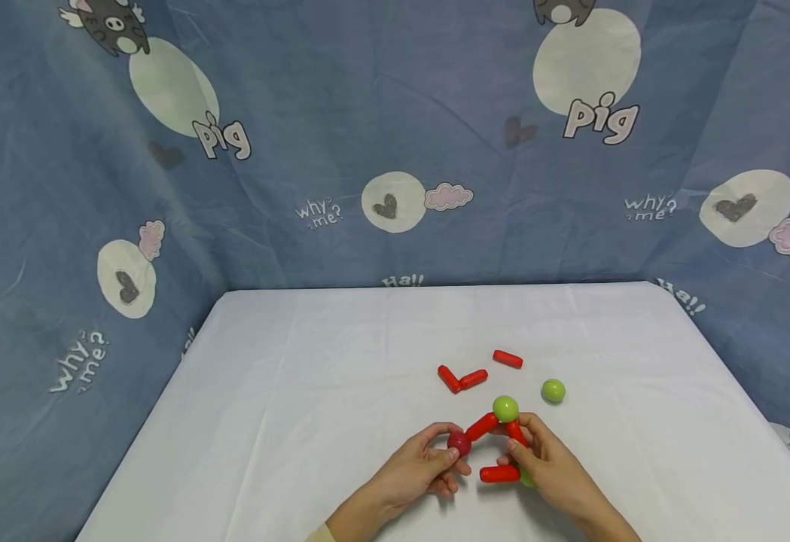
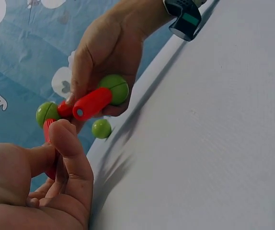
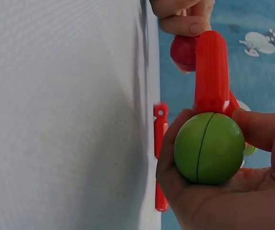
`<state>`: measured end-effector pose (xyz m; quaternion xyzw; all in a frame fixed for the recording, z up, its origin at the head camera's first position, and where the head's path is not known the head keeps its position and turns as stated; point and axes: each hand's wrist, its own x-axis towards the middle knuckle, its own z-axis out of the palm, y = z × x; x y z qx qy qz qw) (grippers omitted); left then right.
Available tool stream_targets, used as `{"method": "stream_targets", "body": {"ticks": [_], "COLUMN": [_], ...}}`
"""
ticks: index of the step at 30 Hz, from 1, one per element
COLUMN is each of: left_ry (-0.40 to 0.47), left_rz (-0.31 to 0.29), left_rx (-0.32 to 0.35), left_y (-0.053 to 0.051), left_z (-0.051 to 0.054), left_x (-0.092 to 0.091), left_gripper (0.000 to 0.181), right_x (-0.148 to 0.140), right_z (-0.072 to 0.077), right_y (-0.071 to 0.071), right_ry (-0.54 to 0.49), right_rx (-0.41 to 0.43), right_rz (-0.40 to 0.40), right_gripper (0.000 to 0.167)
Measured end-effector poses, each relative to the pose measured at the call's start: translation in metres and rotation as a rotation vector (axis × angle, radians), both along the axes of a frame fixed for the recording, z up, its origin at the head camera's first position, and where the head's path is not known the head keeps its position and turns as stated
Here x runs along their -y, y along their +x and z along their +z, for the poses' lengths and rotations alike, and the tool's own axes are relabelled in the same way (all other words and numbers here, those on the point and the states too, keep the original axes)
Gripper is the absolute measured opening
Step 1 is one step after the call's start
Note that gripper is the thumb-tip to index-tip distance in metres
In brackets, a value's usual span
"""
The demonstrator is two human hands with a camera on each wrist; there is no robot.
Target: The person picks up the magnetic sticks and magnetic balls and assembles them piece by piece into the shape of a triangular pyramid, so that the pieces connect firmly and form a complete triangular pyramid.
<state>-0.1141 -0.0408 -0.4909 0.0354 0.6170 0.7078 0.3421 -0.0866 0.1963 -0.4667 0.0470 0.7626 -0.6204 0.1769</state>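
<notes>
A bent chain of toy building rods and balls hangs between both hands, just above the table. My left hand pinches the dark red ball at its left end. From there a red rod runs to a green ball at the top. My right hand grips the second red rod, below that ball. A lower green ball sits against the right fingers, and another red rod sticks out from it toward the left, its tip free.
Beyond the hands, two red rods lie in a V with their ends meeting. A single red rod and a loose green ball lie farther right on the white table. A blue printed cloth hangs behind.
</notes>
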Motion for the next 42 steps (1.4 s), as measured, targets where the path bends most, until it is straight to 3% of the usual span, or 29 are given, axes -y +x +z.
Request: {"method": "stream_targets", "body": {"ticks": [13,30,33,39,42], "left_ry": [-0.015,-0.011,-0.024,-0.021,-0.012], "left_rz": [0.000,-0.010,0.000,0.017,0.026], "left_rx": [0.016,0.029,0.030,0.042,0.044], "left_y": [0.004,0.011,0.010,0.010,0.009], "left_z": [-0.002,0.001,0.000,-0.001,-0.003], "left_x": [-0.004,-0.010,-0.010,-0.010,-0.010], "left_gripper": [0.035,0.033,0.035,0.036,0.036], "right_x": [0.003,0.006,0.005,0.005,0.007], "right_z": [-0.002,0.000,0.000,0.000,0.001], "right_y": [-0.001,-0.001,-0.001,0.000,0.002], "right_ry": [0.036,0.007,0.033,0.194,0.244], "right_rx": [-0.011,-0.026,-0.030,-0.068,-0.064], "right_rz": [-0.062,-0.154,-0.138,-0.040,-0.028], "right_gripper": [0.038,0.038,0.048,0.088,0.097]}}
